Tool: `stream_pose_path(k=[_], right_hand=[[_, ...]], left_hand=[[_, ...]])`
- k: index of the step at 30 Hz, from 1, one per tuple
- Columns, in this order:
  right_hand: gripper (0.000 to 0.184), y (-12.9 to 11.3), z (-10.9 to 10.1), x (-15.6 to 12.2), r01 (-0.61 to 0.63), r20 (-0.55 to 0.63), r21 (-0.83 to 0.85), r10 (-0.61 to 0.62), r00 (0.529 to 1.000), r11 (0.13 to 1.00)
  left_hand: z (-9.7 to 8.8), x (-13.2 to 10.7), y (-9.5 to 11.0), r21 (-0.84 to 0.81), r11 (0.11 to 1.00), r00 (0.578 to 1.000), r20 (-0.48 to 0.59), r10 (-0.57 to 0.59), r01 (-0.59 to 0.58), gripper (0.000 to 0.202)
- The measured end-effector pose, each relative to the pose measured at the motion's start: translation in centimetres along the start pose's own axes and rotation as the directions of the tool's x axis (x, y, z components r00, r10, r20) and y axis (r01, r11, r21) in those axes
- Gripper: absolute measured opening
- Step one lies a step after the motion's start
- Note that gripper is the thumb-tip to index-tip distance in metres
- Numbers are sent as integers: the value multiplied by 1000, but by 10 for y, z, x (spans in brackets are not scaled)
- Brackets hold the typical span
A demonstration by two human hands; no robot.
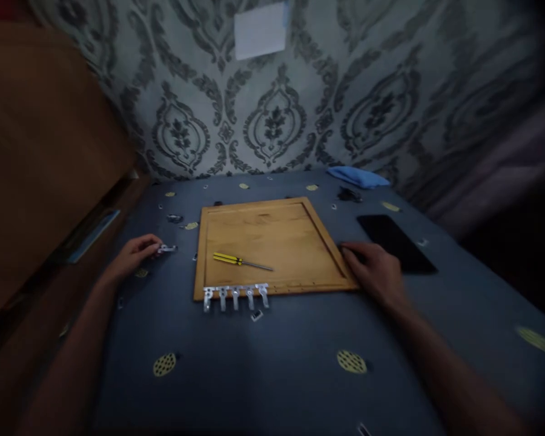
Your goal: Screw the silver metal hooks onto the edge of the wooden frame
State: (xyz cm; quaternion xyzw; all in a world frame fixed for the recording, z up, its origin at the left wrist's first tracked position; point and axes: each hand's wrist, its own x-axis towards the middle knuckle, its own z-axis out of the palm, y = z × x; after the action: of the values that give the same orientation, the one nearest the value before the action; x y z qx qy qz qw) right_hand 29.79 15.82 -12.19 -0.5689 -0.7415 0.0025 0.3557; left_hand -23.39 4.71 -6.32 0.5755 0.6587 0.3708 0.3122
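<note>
My left hand (140,251) pinches a small shiny metal bracket (168,248) above the cloth, left of the framed wooden board (263,233). My right hand (375,269) is closed at the right edge of this board, its fingertips on the rim; a small dark spot shows at the fingertips, too blurred to name. A row of several similar metal brackets (236,297) lies along the left half of the board's front edge, their arms jutting out past it. On the panel rests a yellow-handled screwdriver (240,261), its shaft pointing right.
Dark blue cloth (263,375) with a yellow print covers the surface. A black flat rectangle (395,242) lies right of the board. Further back are a small black item (349,194) and a folded blue cloth (358,177). Small metal pieces (175,218) lie at left. A patterned wall stands behind.
</note>
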Motion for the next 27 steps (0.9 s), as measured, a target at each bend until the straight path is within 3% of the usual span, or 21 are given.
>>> stream_pose_path(k=[5,12,14,16,19,22,27], right_hand=[[30,1,4,-8,-6,51,-2,6,999,1000],[28,-22,-7,-7,135,-83,71,-129,988,988],[26,-43,-12,-9,240,-192,78,-222,956,968],[25,-72,-16,-13,288,-181,133,-262,948,948],[23,-127,-18,-22,248,-3,386,-268,963,888],[22,-178,-11,-31,177,158,611,-338,928,772],[25,-220,8,-43,22,285,732,-334,898,681]], left_hand=[[9,2,11,-15,1000,998,62,-10,11,32],[35,1,22,-89,996,990,137,16,-4,38],[43,0,24,-119,993,986,163,28,-9,39],[51,-1,26,-157,988,980,194,48,-17,39],[58,-4,30,-211,977,969,235,80,-29,35],[62,-7,35,-249,968,959,266,101,-33,32],[70,-14,46,-307,951,946,302,121,-24,30]])
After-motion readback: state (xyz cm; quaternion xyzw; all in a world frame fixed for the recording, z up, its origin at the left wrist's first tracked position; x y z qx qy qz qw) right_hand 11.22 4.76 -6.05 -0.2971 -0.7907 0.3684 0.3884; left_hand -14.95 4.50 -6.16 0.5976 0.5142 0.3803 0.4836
